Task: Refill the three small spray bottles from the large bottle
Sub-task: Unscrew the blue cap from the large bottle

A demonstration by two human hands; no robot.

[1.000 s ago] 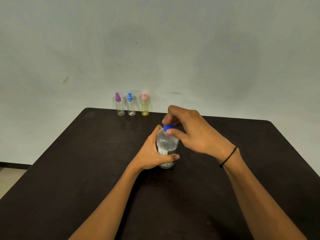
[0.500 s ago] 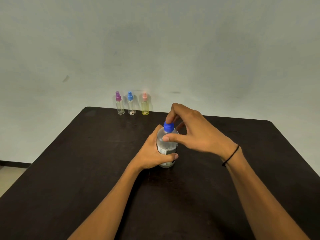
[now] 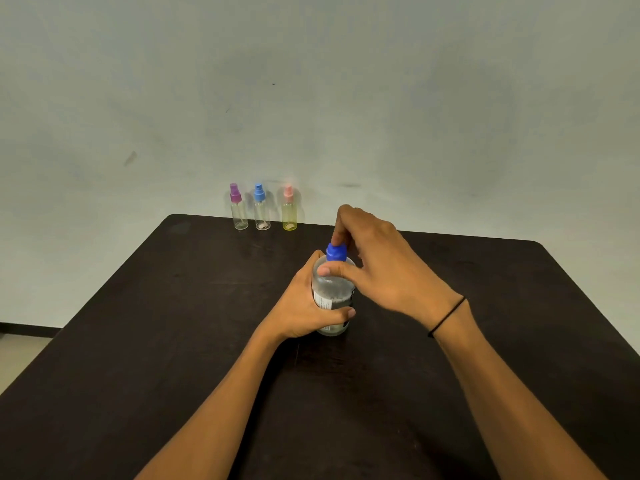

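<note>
Right hand [image 3: 377, 268] regripped round blue plastic cap [image 3: 336, 252] (thumb now lower); left hand [image 3: 304, 306] clamps large clear bottle [image 3: 332, 296]. Squeeze could spill.

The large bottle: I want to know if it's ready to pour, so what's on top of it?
A blue cap sits on the large bottle. The right hand reaches over it, fingers at the cap. Whether it's loosened can't be seen.

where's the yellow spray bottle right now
In the head view the yellow spray bottle stands upright at the table's far edge, rightmost of three, beside the blue-capped spray bottle.
</note>
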